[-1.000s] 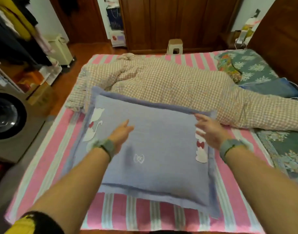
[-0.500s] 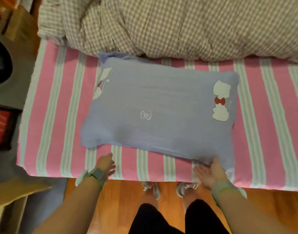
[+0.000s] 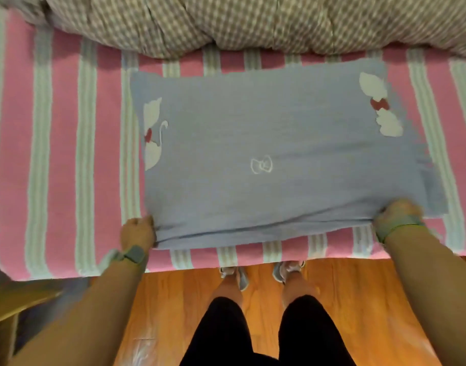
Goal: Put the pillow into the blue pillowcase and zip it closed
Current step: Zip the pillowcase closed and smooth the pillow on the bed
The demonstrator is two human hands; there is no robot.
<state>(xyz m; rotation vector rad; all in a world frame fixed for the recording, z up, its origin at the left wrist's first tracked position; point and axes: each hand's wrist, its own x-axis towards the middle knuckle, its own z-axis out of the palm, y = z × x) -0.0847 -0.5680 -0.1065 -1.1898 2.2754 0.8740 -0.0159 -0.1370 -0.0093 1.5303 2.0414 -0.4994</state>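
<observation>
The blue pillowcase (image 3: pixel 274 154), printed with white cats and a small bow outline, lies flat and filled out on the pink striped bed sheet (image 3: pixel 68 154). The pillow itself is not visible apart from the case. My left hand (image 3: pixel 137 231) is closed on the case's near left corner. At the near right corner, my right hand (image 3: pixel 397 215) grips the fabric edge. No zipper shows from here.
A checked duvet (image 3: pixel 253 25) is bunched along the far side of the bed. The bed's near edge runs just behind my hands, with wooden floor (image 3: pixel 358 299) and my own legs below. A cardboard-coloured object (image 3: pixel 12 305) sits at lower left.
My view has tilted down onto the bed edge. Both hands went from hovering over the case to its near edge, and now each grips a near corner.
</observation>
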